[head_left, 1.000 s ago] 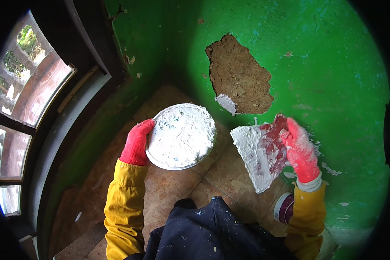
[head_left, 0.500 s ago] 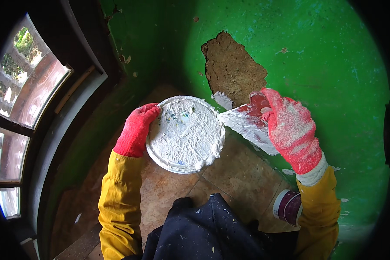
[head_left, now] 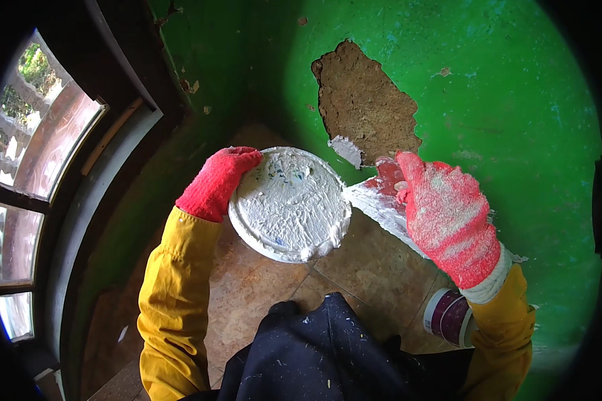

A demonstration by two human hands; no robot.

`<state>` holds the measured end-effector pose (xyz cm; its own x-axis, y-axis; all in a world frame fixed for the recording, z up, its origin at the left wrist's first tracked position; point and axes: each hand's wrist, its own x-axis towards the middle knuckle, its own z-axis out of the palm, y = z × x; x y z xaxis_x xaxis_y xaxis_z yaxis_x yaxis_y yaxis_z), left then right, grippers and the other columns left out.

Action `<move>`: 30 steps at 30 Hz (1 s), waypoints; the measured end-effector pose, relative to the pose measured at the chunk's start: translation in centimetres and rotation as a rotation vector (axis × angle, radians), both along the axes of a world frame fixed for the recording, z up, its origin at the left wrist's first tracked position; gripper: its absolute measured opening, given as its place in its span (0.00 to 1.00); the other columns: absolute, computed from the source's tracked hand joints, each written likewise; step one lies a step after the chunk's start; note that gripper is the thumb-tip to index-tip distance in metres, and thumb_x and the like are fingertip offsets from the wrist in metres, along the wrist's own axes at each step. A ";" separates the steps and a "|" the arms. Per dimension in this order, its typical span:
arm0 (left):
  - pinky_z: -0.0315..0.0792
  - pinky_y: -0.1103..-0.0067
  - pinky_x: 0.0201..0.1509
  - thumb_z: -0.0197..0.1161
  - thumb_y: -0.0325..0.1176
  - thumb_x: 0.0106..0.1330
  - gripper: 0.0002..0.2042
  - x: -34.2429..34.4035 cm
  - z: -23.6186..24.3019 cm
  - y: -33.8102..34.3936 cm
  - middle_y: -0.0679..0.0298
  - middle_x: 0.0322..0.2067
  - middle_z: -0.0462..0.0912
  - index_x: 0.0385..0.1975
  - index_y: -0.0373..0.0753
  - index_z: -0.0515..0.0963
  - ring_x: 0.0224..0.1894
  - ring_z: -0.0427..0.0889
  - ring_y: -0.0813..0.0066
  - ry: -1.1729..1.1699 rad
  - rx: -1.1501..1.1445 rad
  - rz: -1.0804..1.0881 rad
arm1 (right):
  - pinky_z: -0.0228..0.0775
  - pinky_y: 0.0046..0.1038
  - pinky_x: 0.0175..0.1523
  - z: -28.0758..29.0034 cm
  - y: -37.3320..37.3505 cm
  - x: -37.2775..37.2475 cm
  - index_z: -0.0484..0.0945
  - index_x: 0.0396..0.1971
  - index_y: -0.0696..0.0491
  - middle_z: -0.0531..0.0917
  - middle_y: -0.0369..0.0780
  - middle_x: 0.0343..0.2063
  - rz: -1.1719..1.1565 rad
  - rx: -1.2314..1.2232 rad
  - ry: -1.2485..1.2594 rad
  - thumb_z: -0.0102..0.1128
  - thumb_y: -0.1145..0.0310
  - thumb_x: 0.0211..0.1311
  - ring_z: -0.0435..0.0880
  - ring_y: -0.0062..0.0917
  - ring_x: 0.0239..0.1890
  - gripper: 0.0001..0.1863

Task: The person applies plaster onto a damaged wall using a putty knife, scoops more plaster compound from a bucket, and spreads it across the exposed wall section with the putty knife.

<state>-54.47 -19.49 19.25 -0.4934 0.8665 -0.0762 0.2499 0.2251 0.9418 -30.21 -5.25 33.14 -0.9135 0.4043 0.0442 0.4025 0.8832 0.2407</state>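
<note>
In my red-gloved left hand is a round white lid, gripped by its left rim. Thick white filler paste coats the lid's face. My right hand, in a red glove dusted with white, closes on a reddish putty spreader. White paste covers the spreader's lower part and its edge, whose left corner is at the lid's right rim. Just beyond the spreader, a patch of bare brown wall shows through the green paint, with a dab of white paste on its lower left border.
A white and maroon bucket lies on the tiled floor beside my right forearm. The green wall rises on the right and ahead, with chipped spots. A dark-framed window stands at the left.
My right hand and the spreader have come slightly down and left, the spreader's corner still at the lid's edge. The lid has shifted a little right and tilted.
</note>
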 end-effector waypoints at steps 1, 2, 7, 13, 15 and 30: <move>0.70 0.76 0.44 0.52 0.34 0.60 0.14 -0.3 -0.4 0.0 0.56 0.34 0.81 0.39 0.30 0.77 0.38 0.79 0.67 0.118 0.029 -0.049 | 0.69 0.38 0.27 0.1 -0.3 0.2 0.68 0.32 0.51 0.76 0.43 0.20 0.032 0.032 0.010 0.53 0.67 0.53 0.78 0.38 0.24 0.08; 0.70 0.76 0.44 0.52 0.33 0.60 0.14 -0.7 -0.9 0.0 0.55 0.35 0.81 0.38 0.30 0.77 0.38 0.79 0.65 0.238 0.062 -0.090 | 0.69 0.37 0.27 0.1 -0.7 0.3 0.68 0.32 0.51 0.76 0.42 0.19 0.065 0.064 0.019 0.53 0.68 0.53 0.78 0.37 0.24 0.08; 0.70 0.72 0.50 0.60 0.31 0.48 0.18 -1.7 -0.6 0.8 0.49 0.42 0.77 0.41 0.32 0.75 0.46 0.76 0.53 0.539 -0.026 -0.286 | 0.69 0.36 0.28 -0.6 -1.2 0.9 0.68 0.32 0.52 0.75 0.42 0.19 0.077 -0.061 -0.005 0.53 0.68 0.52 0.78 0.36 0.25 0.08; 0.72 0.70 0.45 0.58 0.33 0.50 0.17 -2.1 1.3 2.2 0.50 0.38 0.79 0.40 0.32 0.76 0.41 0.78 0.53 0.157 -0.328 -0.182 | 0.69 0.38 0.28 -1.2 -1.6 1.7 0.69 0.33 0.53 0.76 0.42 0.18 0.112 -0.165 0.031 0.53 0.67 0.54 0.78 0.37 0.24 0.09; 0.71 0.69 0.45 0.59 0.31 0.50 0.15 -2.5 1.0 2.0 0.50 0.37 0.79 0.39 0.34 0.76 0.40 0.77 0.52 0.078 -0.332 -0.117 | 0.70 0.39 0.28 -1.7 -1.4 1.8 0.69 0.34 0.53 0.77 0.43 0.18 0.110 -0.245 0.057 0.53 0.66 0.54 0.78 0.38 0.24 0.10; 0.73 0.68 0.40 0.58 0.29 0.48 0.09 -3.4 4.5 7.6 0.54 0.31 0.80 0.30 0.39 0.80 0.38 0.79 0.56 1.199 -0.604 -0.768 | 0.70 0.39 0.38 -7.7 -0.5 7.2 0.73 0.42 0.54 0.79 0.47 0.30 0.063 -0.487 0.498 0.52 0.67 0.56 0.78 0.43 0.33 0.14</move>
<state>-57.85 -11.86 23.78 0.0148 0.9185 -0.3951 0.9965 -0.0459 -0.0694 -23.03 -5.71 25.39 -0.8536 0.4318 0.2914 0.3069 0.8689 -0.3884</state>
